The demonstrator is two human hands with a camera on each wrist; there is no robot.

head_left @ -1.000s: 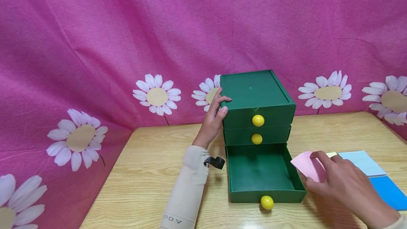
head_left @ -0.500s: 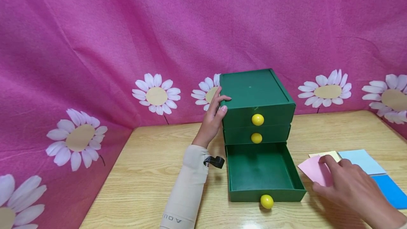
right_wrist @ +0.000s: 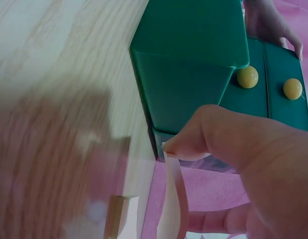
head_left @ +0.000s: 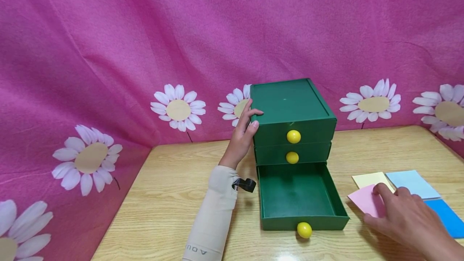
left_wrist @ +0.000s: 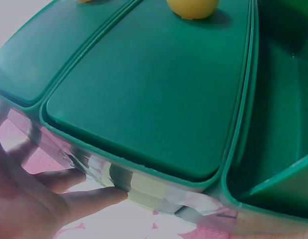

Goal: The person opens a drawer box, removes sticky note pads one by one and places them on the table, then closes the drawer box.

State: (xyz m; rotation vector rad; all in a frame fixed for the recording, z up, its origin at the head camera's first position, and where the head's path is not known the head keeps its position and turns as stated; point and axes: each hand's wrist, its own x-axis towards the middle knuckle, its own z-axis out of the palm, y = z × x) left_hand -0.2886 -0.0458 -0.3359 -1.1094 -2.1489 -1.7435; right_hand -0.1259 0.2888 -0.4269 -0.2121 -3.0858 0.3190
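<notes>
A green desktop drawer unit (head_left: 293, 100) with yellow round knobs stands on the table. Its bottom drawer (head_left: 295, 192) is pulled out, and nothing lies inside. My left hand (head_left: 240, 136) rests against the unit's left side, one finger over the top edge and the thumb by the front corner. In the left wrist view its fingers (left_wrist: 96, 199) reach along the side wall. Right of the drawer, my right hand (head_left: 409, 218) pinches a pink sticky note pad (head_left: 367, 201) between thumb and fingers. The pad (right_wrist: 174, 199) looks slightly bent in the right wrist view.
Behind and right of the right hand lie a pale yellow pad (head_left: 369, 179), a light blue pad (head_left: 413, 183) and a darker blue pad (head_left: 445, 216). A pink flowered cloth (head_left: 290, 31) hangs behind the wooden table (head_left: 174, 196).
My right hand has moved right and a little down with the pink pad, away from the drawer. More of the yellow pad now shows. The left hand stays put.
</notes>
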